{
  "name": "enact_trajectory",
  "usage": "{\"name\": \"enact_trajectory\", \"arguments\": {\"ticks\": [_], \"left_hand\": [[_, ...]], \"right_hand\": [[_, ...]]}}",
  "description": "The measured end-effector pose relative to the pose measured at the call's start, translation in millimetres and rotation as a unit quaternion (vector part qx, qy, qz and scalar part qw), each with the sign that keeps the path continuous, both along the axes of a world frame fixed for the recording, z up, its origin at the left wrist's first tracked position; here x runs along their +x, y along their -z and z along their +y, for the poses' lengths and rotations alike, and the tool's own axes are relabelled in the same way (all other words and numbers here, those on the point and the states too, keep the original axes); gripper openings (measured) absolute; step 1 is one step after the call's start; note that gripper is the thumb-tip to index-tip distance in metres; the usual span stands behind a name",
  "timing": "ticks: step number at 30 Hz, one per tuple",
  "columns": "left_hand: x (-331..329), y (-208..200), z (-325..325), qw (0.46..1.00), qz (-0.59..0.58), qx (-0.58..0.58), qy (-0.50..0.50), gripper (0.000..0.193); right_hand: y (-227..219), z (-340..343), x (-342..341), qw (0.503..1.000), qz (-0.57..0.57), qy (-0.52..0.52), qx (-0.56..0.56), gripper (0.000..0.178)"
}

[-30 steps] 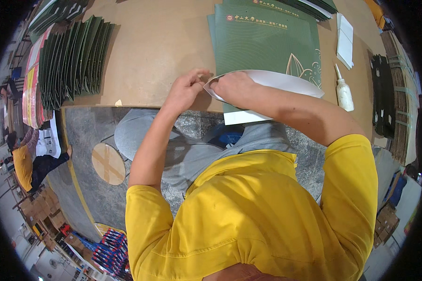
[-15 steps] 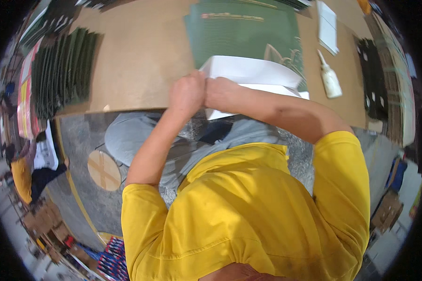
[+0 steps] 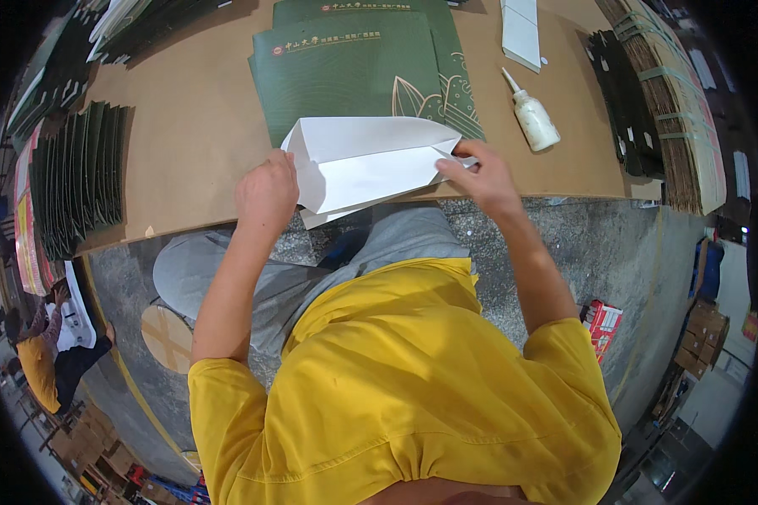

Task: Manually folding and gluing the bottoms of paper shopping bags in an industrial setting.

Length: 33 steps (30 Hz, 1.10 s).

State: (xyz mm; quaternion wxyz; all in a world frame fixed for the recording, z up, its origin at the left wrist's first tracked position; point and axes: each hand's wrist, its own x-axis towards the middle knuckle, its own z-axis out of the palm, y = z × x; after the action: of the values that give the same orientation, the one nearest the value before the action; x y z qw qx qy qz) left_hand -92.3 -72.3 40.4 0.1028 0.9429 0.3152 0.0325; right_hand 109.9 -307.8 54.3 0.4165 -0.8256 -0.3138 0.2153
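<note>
A partly folded paper bag (image 3: pixel 354 172), its white side showing and its walls spread apart, lies along the table's near edge in front of me. My left hand (image 3: pixel 267 192) is closed on its left end, fingertips curled at the edge. At the other end, my right hand (image 3: pixel 484 178) pinches the folded corner between thumb and fingers. Just behind the bag are flat green printed bags (image 3: pixel 337 80), overlapping one another. A white squeeze bottle with a thin nozzle (image 3: pixel 536 122) lies beyond my right hand.
Folded dark green bags stand in a row (image 3: pixel 80 177) at the table's left. White paper strips (image 3: pixel 520 34) lie at the back right. Dark folded bags (image 3: pixel 623 101) and a strapped stack (image 3: pixel 678 109) line the right side. A round stool (image 3: pixel 167 337) stands on the floor at left.
My hands were together at the bag's left end. Now the right hand has moved to its right end, while the left stays at the left end. The view has shifted too.
</note>
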Motion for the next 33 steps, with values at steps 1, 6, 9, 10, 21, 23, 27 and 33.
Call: {"name": "enact_trajectory", "arguments": {"ticks": [1, 6, 9, 10, 21, 23, 27, 33], "left_hand": [[-0.6, -6.4, -1.5, 1.0, 0.027, -0.012, -0.004, 0.027], [13.0, -72.2, -33.2, 0.966, -0.239, 0.008, 0.096, 0.027], [64.1, -43.1, -77.0, 0.919, -0.2, -0.183, 0.286, 0.018], [85.0, -20.4, -83.4, 0.931, -0.137, -0.173, 0.292, 0.014], [131.5, 21.6, -86.6, 0.918, -0.122, -0.119, 0.358, 0.014], [134.8, 24.3, -91.9, 0.925, -0.119, -0.099, 0.348, 0.014], [145.8, 27.6, -104.8, 0.94, -0.108, -0.064, 0.317, 0.016], [155.3, 31.8, -102.0, 0.946, -0.068, -0.103, 0.299, 0.019]], "right_hand": [[6.3, 2.6, -1.3, 0.996, -0.084, 0.009, -0.017, 0.039], [6.5, -3.3, 7.6, 0.998, 0.048, 0.027, -0.028, 0.034], [4.9, -0.5, 8.0, 0.996, 0.09, 0.024, -0.001, 0.029], [5.0, 3.7, 7.7, 0.991, 0.125, 0.034, 0.023, 0.025], [14.7, -1.8, -1.6, 0.998, 0.004, 0.064, -0.018, 0.02], [17.4, -2.4, -3.0, 0.996, -0.027, 0.078, -0.033, 0.019], [17.6, 1.5, -2.6, 0.968, -0.211, 0.035, -0.129, 0.015], [10.6, 12.6, 9.1, 0.946, -0.226, 0.017, -0.231, 0.016]]}}
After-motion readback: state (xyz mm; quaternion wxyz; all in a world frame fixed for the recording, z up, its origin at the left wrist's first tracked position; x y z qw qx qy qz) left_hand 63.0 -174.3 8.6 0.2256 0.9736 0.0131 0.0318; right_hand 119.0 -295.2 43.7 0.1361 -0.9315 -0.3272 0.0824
